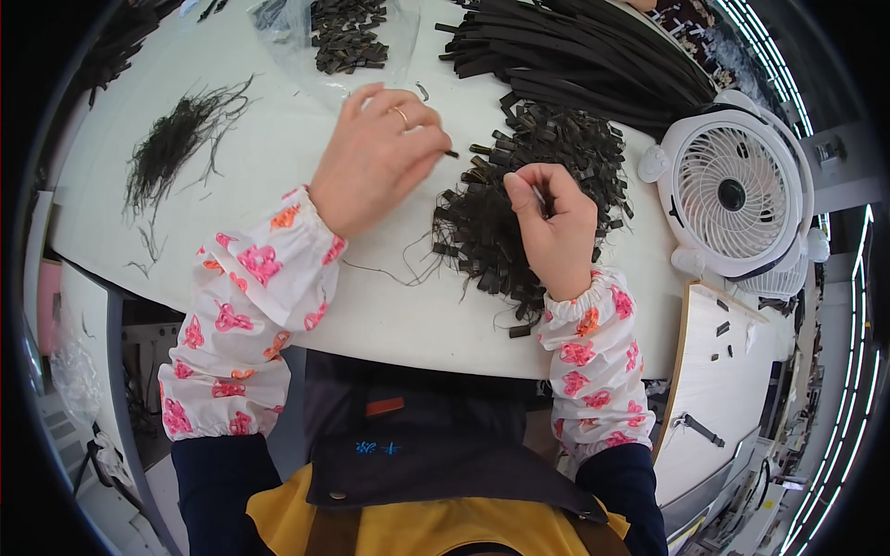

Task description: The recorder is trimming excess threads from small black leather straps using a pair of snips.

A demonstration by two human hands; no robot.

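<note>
My left hand (380,157), with a ring on one finger, is raised over the white table, left of a heap of small black fabric tabs (565,153) with loose threads. Its thumb and forefinger pinch a short black tab (451,154) whose end sticks out toward the heap. My right hand (561,227) is closed above the near part of the heap. Something small and dark with a greyish glint shows between its thumb and curled fingers, mostly hidden by them. Both forearms wear white sleeve covers with pink and orange prints.
A tangle of black threads (176,144) lies at the left. Behind my left hand is a clear plastic bag (283,37) with black tabs. Long black strips (565,56) are stacked at the back right, next to a white fan (732,190). A pale board (709,371) stands right.
</note>
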